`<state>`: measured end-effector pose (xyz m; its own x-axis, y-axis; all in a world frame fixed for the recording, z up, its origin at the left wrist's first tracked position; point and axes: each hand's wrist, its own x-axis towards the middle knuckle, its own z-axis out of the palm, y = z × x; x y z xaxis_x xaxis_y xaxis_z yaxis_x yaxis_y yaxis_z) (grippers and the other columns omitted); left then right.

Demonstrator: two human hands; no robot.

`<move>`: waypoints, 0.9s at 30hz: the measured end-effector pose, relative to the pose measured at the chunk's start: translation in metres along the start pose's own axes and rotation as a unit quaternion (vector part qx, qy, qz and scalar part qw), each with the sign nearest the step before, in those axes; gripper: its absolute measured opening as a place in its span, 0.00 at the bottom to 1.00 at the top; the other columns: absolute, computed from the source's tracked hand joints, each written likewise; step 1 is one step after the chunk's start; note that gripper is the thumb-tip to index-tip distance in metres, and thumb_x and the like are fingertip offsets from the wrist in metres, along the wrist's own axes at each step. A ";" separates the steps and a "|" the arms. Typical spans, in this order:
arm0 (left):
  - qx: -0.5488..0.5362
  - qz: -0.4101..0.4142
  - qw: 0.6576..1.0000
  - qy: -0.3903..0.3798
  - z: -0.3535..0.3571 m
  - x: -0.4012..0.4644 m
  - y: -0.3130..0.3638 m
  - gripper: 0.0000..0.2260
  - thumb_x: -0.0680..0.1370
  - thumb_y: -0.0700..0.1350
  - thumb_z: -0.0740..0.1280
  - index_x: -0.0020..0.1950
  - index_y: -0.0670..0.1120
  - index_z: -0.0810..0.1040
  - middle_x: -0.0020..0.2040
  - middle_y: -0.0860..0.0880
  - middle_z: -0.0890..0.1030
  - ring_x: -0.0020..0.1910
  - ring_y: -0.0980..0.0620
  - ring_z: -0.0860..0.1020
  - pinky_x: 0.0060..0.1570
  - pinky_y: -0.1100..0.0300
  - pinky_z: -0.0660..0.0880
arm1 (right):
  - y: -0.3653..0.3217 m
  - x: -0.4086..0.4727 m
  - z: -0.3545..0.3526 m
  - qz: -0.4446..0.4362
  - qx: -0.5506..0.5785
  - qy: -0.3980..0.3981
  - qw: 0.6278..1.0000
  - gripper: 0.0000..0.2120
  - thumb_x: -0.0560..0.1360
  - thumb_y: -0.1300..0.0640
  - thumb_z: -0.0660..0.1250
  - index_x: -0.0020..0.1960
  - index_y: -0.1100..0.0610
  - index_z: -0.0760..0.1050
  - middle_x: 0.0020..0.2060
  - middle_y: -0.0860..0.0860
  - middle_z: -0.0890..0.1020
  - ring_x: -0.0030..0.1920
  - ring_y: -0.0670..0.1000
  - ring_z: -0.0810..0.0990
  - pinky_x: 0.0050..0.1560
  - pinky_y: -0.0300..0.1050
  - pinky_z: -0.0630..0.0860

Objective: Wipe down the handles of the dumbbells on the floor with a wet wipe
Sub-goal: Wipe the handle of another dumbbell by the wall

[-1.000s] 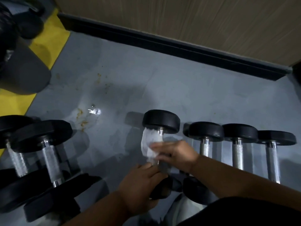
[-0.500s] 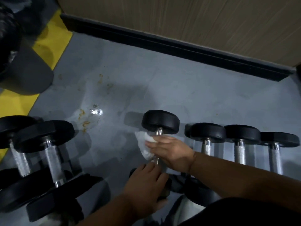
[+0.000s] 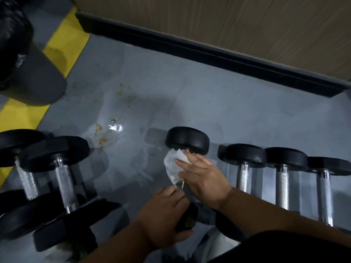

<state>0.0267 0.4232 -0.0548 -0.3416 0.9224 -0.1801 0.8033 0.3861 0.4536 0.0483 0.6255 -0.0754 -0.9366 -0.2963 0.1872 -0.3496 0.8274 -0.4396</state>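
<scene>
On the left, 2 dumbbells [image 3: 62,173] lie side by side on the grey floor [image 3: 190,103], their knurled handles bare, so I judge them either waiting or done. Just right of them, my left hand [image 3: 167,217] grips the near black head of the dumbbell in hand [image 3: 187,140], fingers curled over it, to stop it rolling while I rub. The wet wipe [image 3: 173,166] is draped around that dumbbell's handle, up near the far head, and my right hand [image 3: 203,177] presses it there, fingers laid across the wipe and wrapped loosely round the bar. Further right, 3 more dumbbells [image 3: 284,168] stand in a tidy row, handles untouched by either hand. Compared with 1 second ago, my right hand has slid along the handle toward the far head, carrying the wipe with it, while my left hand keeps its hold on the near head.
</scene>
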 end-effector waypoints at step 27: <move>-0.007 -0.017 1.000 0.013 -0.004 0.000 -0.002 0.22 0.66 0.67 0.68 0.47 0.51 0.75 0.46 0.52 0.73 0.44 0.48 0.71 0.42 0.53 0.68 | -0.012 0.027 -0.039 0.043 0.031 0.069 0.996 0.09 0.78 0.60 0.67 0.54 0.61 0.83 0.55 0.53 0.84 0.55 0.53 0.83 0.56 0.50 0.79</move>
<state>0.0232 0.4222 -0.0522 -0.3822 0.9078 -0.1727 0.7837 0.4175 0.4599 0.0277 0.6264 -0.0312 -0.9521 -0.1536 0.2643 -0.2736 0.8140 -0.5125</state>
